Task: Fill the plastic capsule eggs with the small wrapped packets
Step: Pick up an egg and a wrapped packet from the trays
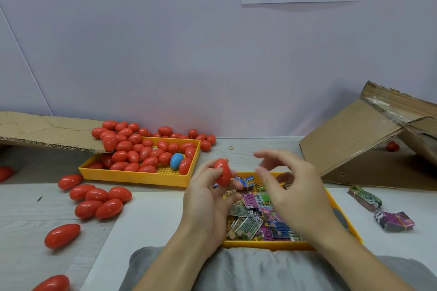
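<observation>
Head view: glossy red plastic capsule egg [222,171], upright and seemingly closed, pinched near its lower half in the left hand [208,198], thumb on the near side, fingers wrapped behind, rounded tip poking up clear of the grip. Likely light, hollow and stiff, with a slick shell prone to slipping; best taken on either side of the middle seam, one half per hand, and pulled or twisted apart; seam itself not discernible. Right hand [290,186] just beside the egg, not touching, fingers spread and loosely curved, blurred, holding nothing visible. Directly below both hands, a yellow plastic tray [269,244] at the near desk edge, heaped with small wrapped packets [250,222] in purple, green and blue foil; probably thin, crinkly, soft enough to fold into a shell, best pinched at an edge. Farther left, a second yellow perforated tray [142,178] piled with more red eggs and one blue plastic egg [176,160]. Loose red eggs [99,201] scattered over the grey desk [21,217] to the left. Two banded packet bundles [378,210] to the right, well apart from the hands. Torn cardboard box [369,139] beyond, far right.
</observation>
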`<state>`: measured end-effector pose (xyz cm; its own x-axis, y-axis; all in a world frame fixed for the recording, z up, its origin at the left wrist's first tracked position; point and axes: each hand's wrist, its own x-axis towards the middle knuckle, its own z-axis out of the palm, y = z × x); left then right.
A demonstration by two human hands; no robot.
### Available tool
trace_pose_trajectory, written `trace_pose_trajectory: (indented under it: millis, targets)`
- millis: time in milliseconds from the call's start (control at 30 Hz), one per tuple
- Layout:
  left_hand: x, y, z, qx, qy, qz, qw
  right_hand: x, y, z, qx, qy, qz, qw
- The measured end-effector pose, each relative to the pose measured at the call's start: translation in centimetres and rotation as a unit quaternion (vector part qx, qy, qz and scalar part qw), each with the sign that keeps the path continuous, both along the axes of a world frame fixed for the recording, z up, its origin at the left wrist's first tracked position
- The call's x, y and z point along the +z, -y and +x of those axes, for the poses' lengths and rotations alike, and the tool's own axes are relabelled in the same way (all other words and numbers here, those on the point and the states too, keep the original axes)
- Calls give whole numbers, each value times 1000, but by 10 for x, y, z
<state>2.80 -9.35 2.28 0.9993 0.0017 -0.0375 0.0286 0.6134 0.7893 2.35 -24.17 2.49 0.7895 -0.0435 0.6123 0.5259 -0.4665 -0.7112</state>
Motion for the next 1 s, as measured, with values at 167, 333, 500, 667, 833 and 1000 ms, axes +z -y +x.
trace_pose_trajectory:
  millis: [167, 333, 500, 667, 833, 1000]
  targets:
    - [-1, -6, 8, 126, -3, 45, 991, -3, 19, 9, -69, -82, -104, 989]
    - [-7, -8, 11, 160, 11, 135, 978, -7, 15, 7, -34, -140, -252, 957]
    - [-9, -6, 10, 136, 13, 172, 976, -7, 7, 3, 9, -176, -371, 912]
    - [-10, -5, 10, 124, 17, 187, 974, -6, 7, 4, 8, -160, -394, 905]
    - [-10, -5, 10, 113, 23, 185, 976, -10, 9, 6, 12, -140, -328, 934]
    - [-10, -3, 10, 74, 26, 184, 980, -13, 10, 11, -26, -122, -198, 972]
